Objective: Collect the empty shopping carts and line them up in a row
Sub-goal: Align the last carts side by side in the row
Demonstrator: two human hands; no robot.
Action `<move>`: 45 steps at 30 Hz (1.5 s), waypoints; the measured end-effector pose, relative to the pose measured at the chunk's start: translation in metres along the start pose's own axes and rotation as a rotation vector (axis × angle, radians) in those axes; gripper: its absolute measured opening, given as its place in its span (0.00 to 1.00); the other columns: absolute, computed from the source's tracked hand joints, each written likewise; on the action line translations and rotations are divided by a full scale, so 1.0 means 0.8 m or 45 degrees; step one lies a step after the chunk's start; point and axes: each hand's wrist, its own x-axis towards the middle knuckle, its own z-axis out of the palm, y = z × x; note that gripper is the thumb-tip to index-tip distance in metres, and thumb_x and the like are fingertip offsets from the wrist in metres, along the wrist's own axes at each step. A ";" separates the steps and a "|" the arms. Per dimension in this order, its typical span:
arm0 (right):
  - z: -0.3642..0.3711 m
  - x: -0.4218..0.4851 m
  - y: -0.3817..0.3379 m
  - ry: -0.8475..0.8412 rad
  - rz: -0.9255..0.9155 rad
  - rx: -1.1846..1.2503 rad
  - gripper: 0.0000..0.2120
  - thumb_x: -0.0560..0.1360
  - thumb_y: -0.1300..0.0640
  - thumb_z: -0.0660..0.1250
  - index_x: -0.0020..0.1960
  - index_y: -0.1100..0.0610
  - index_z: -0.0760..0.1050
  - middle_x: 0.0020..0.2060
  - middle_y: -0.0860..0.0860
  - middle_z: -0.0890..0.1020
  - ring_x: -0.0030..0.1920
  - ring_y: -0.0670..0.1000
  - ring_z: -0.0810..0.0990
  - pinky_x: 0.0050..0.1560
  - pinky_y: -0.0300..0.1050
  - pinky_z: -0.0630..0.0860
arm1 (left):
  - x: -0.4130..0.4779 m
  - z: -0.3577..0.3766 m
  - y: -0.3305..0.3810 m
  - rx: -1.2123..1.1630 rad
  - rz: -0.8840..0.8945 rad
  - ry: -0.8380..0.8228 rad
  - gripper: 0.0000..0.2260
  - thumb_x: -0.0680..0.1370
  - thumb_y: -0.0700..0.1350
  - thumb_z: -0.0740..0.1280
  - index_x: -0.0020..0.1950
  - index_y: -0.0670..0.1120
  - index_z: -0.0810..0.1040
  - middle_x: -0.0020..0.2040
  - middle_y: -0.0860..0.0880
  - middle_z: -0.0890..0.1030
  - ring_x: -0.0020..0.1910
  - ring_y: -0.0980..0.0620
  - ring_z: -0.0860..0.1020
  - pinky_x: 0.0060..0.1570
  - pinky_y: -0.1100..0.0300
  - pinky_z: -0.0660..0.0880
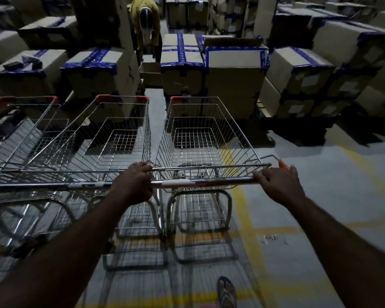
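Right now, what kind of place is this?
Probably a warehouse or stockroom: stacked cardboard boxes sealed with blue tape, yellow floor lines, empty shopping carts side by side; left hand and right hand grip a cart handle.

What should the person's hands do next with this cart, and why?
Probably ease the held cart to a stop and let go: the left hand and right hand grip its handle, and that handle and the red front corner already look level with the neighbouring cart.

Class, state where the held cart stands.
Head view, centre-right: held cart, right of a second empty cart, facing stacked boxes; left hand and right hand hold its handle.
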 end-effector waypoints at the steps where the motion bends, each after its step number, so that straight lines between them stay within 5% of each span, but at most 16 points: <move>1: 0.002 0.000 0.002 -0.010 0.008 0.002 0.42 0.74 0.27 0.35 0.55 0.46 0.83 0.51 0.51 0.85 0.70 0.58 0.71 0.76 0.62 0.51 | -0.001 0.002 -0.001 -0.016 0.021 0.027 0.09 0.63 0.43 0.79 0.42 0.44 0.85 0.51 0.46 0.84 0.56 0.43 0.79 0.51 0.52 0.77; 6: 0.004 0.000 0.008 -0.003 -0.014 0.022 0.42 0.74 0.25 0.37 0.57 0.48 0.82 0.56 0.51 0.83 0.73 0.59 0.68 0.74 0.62 0.56 | 0.002 0.014 -0.011 -0.032 0.104 0.089 0.09 0.63 0.45 0.78 0.39 0.46 0.82 0.44 0.50 0.81 0.47 0.49 0.77 0.41 0.59 0.74; 11: -0.003 -0.009 0.010 0.001 0.125 -0.080 0.46 0.73 0.25 0.35 0.75 0.50 0.69 0.77 0.57 0.64 0.79 0.60 0.54 0.75 0.64 0.52 | 0.004 0.012 -0.011 0.151 0.025 -0.052 0.23 0.66 0.57 0.72 0.58 0.49 0.82 0.68 0.46 0.77 0.68 0.46 0.74 0.63 0.44 0.72; 17: -0.008 -0.009 0.015 -0.106 0.121 -0.069 0.58 0.65 0.20 0.25 0.76 0.50 0.69 0.79 0.57 0.60 0.80 0.59 0.54 0.77 0.66 0.51 | 0.008 0.007 -0.003 0.192 -0.023 -0.214 0.18 0.73 0.58 0.69 0.60 0.53 0.81 0.68 0.54 0.76 0.75 0.50 0.64 0.69 0.47 0.65; 21: -0.020 -0.011 -0.006 -0.150 0.091 -0.169 0.44 0.74 0.24 0.36 0.79 0.46 0.63 0.81 0.56 0.58 0.81 0.57 0.52 0.76 0.69 0.43 | 0.011 0.008 0.019 0.238 -0.028 -0.227 0.23 0.74 0.59 0.67 0.66 0.53 0.74 0.70 0.52 0.73 0.75 0.48 0.63 0.74 0.39 0.55; 24: -0.023 -0.008 -0.050 -0.175 -0.138 -0.087 0.47 0.70 0.20 0.37 0.75 0.45 0.67 0.74 0.52 0.72 0.76 0.54 0.65 0.76 0.70 0.46 | 0.021 0.010 0.069 0.098 0.045 -0.180 0.25 0.75 0.59 0.66 0.69 0.51 0.70 0.70 0.50 0.74 0.71 0.47 0.68 0.73 0.40 0.60; 26: -0.019 -0.012 -0.074 -0.214 -0.199 0.055 0.48 0.66 0.17 0.34 0.63 0.43 0.76 0.57 0.47 0.83 0.62 0.52 0.78 0.74 0.70 0.55 | 0.028 0.012 0.102 -0.036 0.012 -0.191 0.25 0.77 0.60 0.65 0.70 0.50 0.69 0.66 0.48 0.76 0.65 0.47 0.74 0.67 0.44 0.66; 29: -0.012 -0.019 -0.082 -0.124 -0.205 0.085 0.38 0.69 0.20 0.35 0.43 0.44 0.74 0.37 0.43 0.77 0.43 0.47 0.76 0.70 0.67 0.62 | 0.031 0.018 0.118 -0.049 -0.083 -0.165 0.26 0.78 0.68 0.56 0.68 0.52 0.69 0.62 0.48 0.78 0.60 0.46 0.76 0.63 0.43 0.68; 36: 0.000 -0.023 -0.069 -0.037 -0.241 0.090 0.33 0.74 0.23 0.41 0.43 0.45 0.74 0.36 0.41 0.73 0.41 0.47 0.74 0.66 0.64 0.67 | 0.024 0.018 0.120 -0.091 -0.140 -0.111 0.20 0.82 0.64 0.51 0.63 0.53 0.71 0.59 0.48 0.79 0.58 0.46 0.75 0.61 0.46 0.66; 40: 0.006 -0.023 -0.065 -0.039 -0.221 0.082 0.38 0.72 0.21 0.36 0.45 0.45 0.75 0.40 0.42 0.75 0.46 0.48 0.75 0.69 0.68 0.63 | 0.016 0.019 0.127 -0.086 -0.230 -0.095 0.23 0.82 0.65 0.50 0.70 0.55 0.66 0.68 0.49 0.74 0.69 0.45 0.68 0.71 0.37 0.54; 43: 0.009 -0.024 -0.048 -0.026 -0.113 0.005 0.38 0.72 0.19 0.39 0.53 0.43 0.78 0.53 0.46 0.78 0.61 0.51 0.74 0.72 0.71 0.54 | 0.006 0.025 0.131 -0.060 -0.338 -0.109 0.32 0.79 0.71 0.47 0.79 0.57 0.52 0.81 0.47 0.55 0.80 0.41 0.48 0.65 0.28 0.26; 45: 0.007 -0.028 -0.028 0.010 -0.005 -0.023 0.42 0.71 0.18 0.41 0.62 0.43 0.78 0.64 0.49 0.78 0.69 0.54 0.70 0.72 0.68 0.52 | 0.000 0.027 0.130 -0.054 -0.376 -0.138 0.36 0.77 0.73 0.46 0.81 0.57 0.45 0.82 0.46 0.45 0.80 0.40 0.38 0.63 0.30 0.22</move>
